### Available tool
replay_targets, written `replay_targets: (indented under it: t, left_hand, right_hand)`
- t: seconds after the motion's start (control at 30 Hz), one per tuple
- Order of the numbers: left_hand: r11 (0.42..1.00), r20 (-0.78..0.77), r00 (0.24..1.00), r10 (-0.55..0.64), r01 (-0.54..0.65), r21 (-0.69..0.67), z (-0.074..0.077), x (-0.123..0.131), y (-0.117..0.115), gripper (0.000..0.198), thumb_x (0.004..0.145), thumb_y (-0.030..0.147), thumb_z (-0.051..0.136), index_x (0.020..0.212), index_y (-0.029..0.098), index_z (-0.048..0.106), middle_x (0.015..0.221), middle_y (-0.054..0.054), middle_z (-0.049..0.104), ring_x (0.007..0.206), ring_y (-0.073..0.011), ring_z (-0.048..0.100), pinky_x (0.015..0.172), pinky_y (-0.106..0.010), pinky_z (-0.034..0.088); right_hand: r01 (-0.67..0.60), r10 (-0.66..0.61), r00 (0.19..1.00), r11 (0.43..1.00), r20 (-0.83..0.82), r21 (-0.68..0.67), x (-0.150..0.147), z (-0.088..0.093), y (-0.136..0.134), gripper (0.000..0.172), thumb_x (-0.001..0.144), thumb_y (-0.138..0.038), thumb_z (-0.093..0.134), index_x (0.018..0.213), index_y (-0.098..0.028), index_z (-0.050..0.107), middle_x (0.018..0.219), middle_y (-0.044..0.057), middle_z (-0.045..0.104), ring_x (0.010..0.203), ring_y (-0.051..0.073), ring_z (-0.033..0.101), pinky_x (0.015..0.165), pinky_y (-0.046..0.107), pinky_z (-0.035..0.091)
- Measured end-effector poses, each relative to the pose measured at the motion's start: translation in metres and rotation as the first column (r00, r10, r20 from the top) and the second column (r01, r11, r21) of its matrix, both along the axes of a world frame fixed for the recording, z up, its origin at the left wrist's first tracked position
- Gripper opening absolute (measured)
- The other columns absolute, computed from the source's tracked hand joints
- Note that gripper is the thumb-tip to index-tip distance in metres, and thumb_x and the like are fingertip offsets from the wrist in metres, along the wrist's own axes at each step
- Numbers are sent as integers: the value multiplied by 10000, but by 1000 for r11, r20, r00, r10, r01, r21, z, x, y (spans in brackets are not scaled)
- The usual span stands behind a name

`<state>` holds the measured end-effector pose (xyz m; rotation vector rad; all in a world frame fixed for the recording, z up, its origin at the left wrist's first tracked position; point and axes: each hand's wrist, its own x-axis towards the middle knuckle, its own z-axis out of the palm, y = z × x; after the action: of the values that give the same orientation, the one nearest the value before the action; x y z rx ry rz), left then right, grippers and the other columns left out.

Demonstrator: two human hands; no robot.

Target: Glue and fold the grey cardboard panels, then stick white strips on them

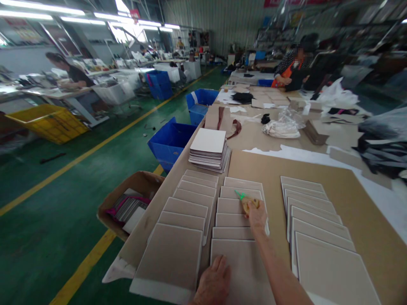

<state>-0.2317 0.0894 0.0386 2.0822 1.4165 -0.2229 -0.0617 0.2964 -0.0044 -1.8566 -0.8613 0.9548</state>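
Observation:
Several grey-brown rectangular boards lie overlapped in three columns: a left column (173, 250), a middle column (243, 258) and a right column (333, 267). My right hand (257, 215) is wrapped round a yellowish glue bottle (249, 204) with a green nozzle, held over the upper boards of the middle column; the nozzle points up and left. At the near end of that column, my left hand (214, 279) rests on the front board near its left edge, fingers together and nothing visible in them. Beyond the left column stands a stack of boards with a white top (208, 140).
A cardboard box (106, 216) with boards stands on the floor left of the table. Blue bins (171, 142) line the table's left edge. Plastic bags (282, 127) lie farther back. Across the table, a person in an orange apron (288, 72) handles dark material.

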Motion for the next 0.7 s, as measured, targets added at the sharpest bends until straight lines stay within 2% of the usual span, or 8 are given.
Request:
replay_targets:
  t: [0.23,0.47,0.6,0.7]
  left_hand:
    - [1000,-4,1000,-20,20,-4,-5,-1,-1,512,940,329,508,1410,128,472,1543,-187,371,1419,-333,342,1083,-473,432]
    - [998,-15,999,-41,41,40,1,-2,-3,529,933,339,521,1412,120,467,1540,-186,378,1417,-336,347,1088,-452,430]
    - [996,-28,999,-41,43,80,0,-2,-5,533,937,367,536,1417,143,474,1538,-179,384,1411,-330,362,1081,-451,440]
    - [993,-31,999,-41,44,107,-5,-2,-6,590,895,407,612,1411,148,487,1537,-180,387,1408,-333,367,1078,-446,445]
  right_hand:
    - [-58,56,997,997,-47,-48,-33,8,-1,243,965,-337,633,1112,-146,600,870,4,609,598,98,568,511,216,504]
    - [-34,32,957,999,-290,-2,-47,13,-9,228,965,-341,630,1074,-144,598,865,4,608,597,95,569,493,202,492]
    - [52,-27,905,998,-424,48,-17,24,-24,260,928,-400,635,1008,-163,562,787,-21,587,515,78,521,405,167,410]
    - [171,-120,884,982,-452,74,25,32,-45,390,771,-511,708,923,-211,510,756,-42,576,509,87,522,364,153,370]
